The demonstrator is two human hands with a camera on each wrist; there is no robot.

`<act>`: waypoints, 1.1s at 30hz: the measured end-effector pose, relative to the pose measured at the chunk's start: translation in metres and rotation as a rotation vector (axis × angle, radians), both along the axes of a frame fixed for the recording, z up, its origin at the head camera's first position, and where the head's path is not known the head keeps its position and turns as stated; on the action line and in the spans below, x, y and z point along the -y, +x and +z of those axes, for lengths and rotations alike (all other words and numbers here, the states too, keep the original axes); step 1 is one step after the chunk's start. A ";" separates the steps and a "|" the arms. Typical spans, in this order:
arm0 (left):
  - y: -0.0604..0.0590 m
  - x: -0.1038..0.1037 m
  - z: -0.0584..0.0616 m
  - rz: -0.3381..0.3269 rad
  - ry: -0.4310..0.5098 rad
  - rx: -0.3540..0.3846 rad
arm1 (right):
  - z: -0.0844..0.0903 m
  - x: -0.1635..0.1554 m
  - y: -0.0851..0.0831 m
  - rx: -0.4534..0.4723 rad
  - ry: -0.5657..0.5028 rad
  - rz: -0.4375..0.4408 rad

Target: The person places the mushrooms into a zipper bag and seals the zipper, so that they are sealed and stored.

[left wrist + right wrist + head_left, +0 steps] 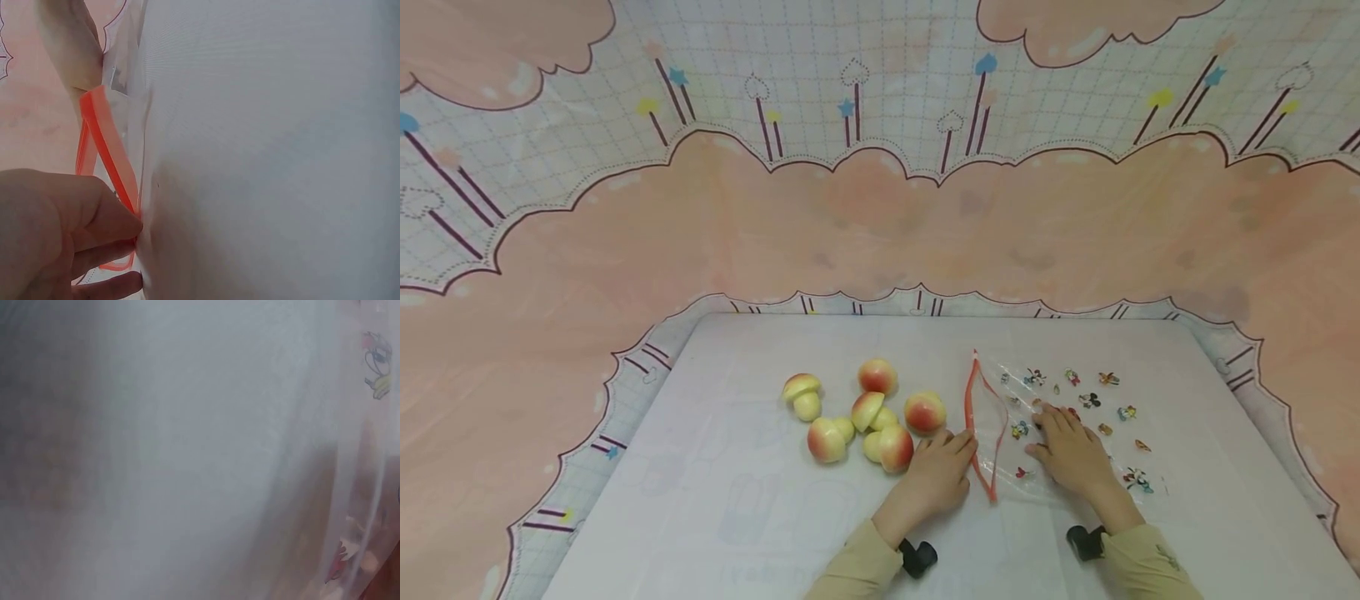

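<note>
A clear zip bag [1075, 417] printed with small cartoon figures lies flat on the white table [737, 500], right of centre. Its orange zip strip [981, 425] gapes open on the bag's left side. My left hand [957, 447] is at that strip, and in the left wrist view its curled fingers [94, 219] pinch the orange strip [109, 144] low down. My right hand [1060, 432] rests flat on the bag, fingers straight. The right wrist view is blurred, showing only the table and a bit of the bag's print [375, 369].
Several toy peaches, whole and halved [877, 376] [925, 412] [802, 395], lie in a loose cluster just left of my left hand. A pink and grid-patterned cloth backdrop [880, 217] rises behind and beside the table. Bare tabletop stretches to the front left.
</note>
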State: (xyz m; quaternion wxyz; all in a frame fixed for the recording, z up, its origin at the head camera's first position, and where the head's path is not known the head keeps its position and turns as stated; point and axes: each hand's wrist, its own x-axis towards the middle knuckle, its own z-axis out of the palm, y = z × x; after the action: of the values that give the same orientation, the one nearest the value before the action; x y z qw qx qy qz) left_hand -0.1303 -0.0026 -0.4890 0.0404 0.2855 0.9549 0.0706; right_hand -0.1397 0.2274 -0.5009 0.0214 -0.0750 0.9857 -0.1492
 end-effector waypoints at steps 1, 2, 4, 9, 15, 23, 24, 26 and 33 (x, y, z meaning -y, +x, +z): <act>0.000 0.000 0.000 -0.004 0.001 -0.009 | 0.001 0.000 0.001 -0.005 -0.002 0.001; 0.000 0.000 0.000 -0.006 -0.002 -0.017 | 0.002 0.001 0.001 -0.010 0.000 0.003; 0.000 0.001 0.000 -0.011 -0.006 -0.032 | 0.003 0.001 0.002 -0.029 0.002 0.007; 0.000 0.001 0.000 -0.017 -0.001 -0.038 | 0.008 0.006 -0.001 -0.126 0.021 0.028; 0.001 0.002 0.000 -0.022 -0.001 -0.037 | 0.017 0.010 0.000 -0.063 0.023 0.010; 0.002 0.004 0.001 -0.029 -0.014 -0.031 | 0.018 0.010 0.003 0.005 -0.009 -0.044; 0.002 0.005 0.001 -0.030 -0.014 -0.031 | 0.017 0.010 0.004 0.009 -0.014 -0.050; 0.002 0.005 0.001 -0.032 -0.013 -0.031 | 0.016 0.009 0.004 0.013 -0.017 -0.063; 0.001 0.005 0.001 -0.031 -0.010 -0.021 | 0.014 0.003 0.001 0.009 -0.016 -0.111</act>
State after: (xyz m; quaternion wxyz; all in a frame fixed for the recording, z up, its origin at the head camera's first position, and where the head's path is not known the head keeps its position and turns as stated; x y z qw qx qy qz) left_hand -0.1294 -0.0080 -0.4880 0.0329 0.3008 0.9511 0.0622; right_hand -0.1388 0.2249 -0.4867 0.0171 -0.0197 0.9870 -0.1586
